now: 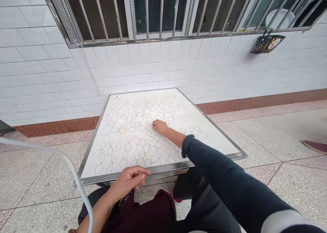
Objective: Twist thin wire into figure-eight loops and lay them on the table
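Observation:
My right hand [160,126] reaches over the middle of a white, metal-edged table [214,137]. Its fingers are closed against the tabletop among thin dark loops [140,156], and whatever they pinch is too small to make out. The loops look like fine wire or cord, many twisted into figure-eights, spread in rough rows. My left hand [131,179] rests at the near edge of the table, palm turned inward, with loosely bent fingers and nothing visible in it. A small white and red item [118,97] lies at the far left corner.
Behind the table stands a white tiled wall [150,67] with barred windows [155,13]. A patterned bag [267,43] hangs from the bars at right. A pale cable [63,156] curves across the left foreground. Another person's shoe [315,146] shows at the right edge.

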### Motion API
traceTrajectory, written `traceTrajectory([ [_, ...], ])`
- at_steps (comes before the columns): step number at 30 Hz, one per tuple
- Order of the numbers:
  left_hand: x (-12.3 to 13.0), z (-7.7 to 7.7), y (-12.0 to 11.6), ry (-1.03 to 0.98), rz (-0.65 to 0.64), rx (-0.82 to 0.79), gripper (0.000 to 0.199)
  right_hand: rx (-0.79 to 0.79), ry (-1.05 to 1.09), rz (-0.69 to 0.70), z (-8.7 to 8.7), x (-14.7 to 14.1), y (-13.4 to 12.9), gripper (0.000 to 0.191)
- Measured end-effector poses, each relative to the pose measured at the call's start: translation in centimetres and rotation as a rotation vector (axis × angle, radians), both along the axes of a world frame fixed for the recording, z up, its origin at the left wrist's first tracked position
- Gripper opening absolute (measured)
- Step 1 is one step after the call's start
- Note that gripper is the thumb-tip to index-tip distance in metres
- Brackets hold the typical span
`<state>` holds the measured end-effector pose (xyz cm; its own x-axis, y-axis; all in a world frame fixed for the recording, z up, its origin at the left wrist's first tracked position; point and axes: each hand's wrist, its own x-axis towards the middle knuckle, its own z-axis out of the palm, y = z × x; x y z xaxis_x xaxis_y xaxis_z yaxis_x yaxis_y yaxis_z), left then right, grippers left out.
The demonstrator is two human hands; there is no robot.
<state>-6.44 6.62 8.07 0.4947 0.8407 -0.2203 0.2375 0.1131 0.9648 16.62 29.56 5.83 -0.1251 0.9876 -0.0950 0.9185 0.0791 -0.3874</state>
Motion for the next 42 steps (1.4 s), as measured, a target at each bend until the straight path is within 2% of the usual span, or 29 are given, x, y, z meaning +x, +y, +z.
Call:
traceTrajectory([
  [3,0.3,0.6,0.4,0.001,-0.118,-0.066,0.030,-0.006,-0.059,-0.017,-0.5,-0.4,-0.1,0.030],
  [5,0.9,0.6,0.3,-0.036,-0.111,-0.099,0.030,-0.013,-0.083,-0.042,-0.5,-0.5,-0.4,0.032],
  [7,1.9,0.0,0.0,-0.137,0.028,-0.108,0.032,-0.020,-0.092,-0.062,-0.4,-0.6,-0.6,0.031],
  [10,3.5,-1.8,-1.0,-0.326,0.362,-0.148,0.035,-0.033,-0.077,-0.079,0.0,-0.6,-0.7,0.032],
  [12,4.2,-2.8,-1.9,-0.367,0.447,-0.193,0.036,-0.048,-0.063,-0.084,0.2,-0.6,-0.6,0.033],
  [15,4.7,-3.6,-2.8,-0.353,0.455,-0.217,0.034,-0.064,-0.048,-0.093,0.4,-0.8,-0.5,0.032],
  [19,4.7,-3.3,-3.3,-0.313,0.447,-0.197,0.035,-0.022,0.001,-0.110,0.7,-1.0,-0.9,0.032],
  [24,4.6,-3.2,-3.2,-0.308,0.434,-0.121,0.032,0.121,0.146,-0.112,3.2,0.4,-2.2,0.022],
  [28,4.3,-3.4,-2.6,-0.343,0.538,-0.073,0.030,0.251,0.311,-0.093,5.0,0.8,-6.1,0.031],
  [29,4.2,-3.3,-2.5,-0.358,0.589,-0.062,0.031,0.269,0.379,-0.071,5.0,0.5,-7.8,0.032],
  [31,3.9,-2.9,-2.2,-0.396,0.692,-0.041,0.033,0.288,0.694,-0.012,4.4,-0.5,-11.6,0.027],
  [33,3.7,-2.2,-2.3,-0.435,0.765,-0.016,0.036,0.232,0.862,0.036,3.3,-1.8,-15.8,0.023],
  [37,3.6,-1.3,-3.0,-0.457,0.740,0.002,0.038,0.064,1.021,0.090,1.7,-3.7,-22.3,0.022],
  [39,3.8,-1.4,-3.6,-0.451,0.728,0.005,0.036,0.010,1.064,0.093,1.4,-4.0,-24.0,0.023],
  [42,4.0,-1.7,-4.2,-0.438,0.730,0.000,0.033,-0.012,1.097,0.076,1.2,-3.9,-25.2,0.023],
])
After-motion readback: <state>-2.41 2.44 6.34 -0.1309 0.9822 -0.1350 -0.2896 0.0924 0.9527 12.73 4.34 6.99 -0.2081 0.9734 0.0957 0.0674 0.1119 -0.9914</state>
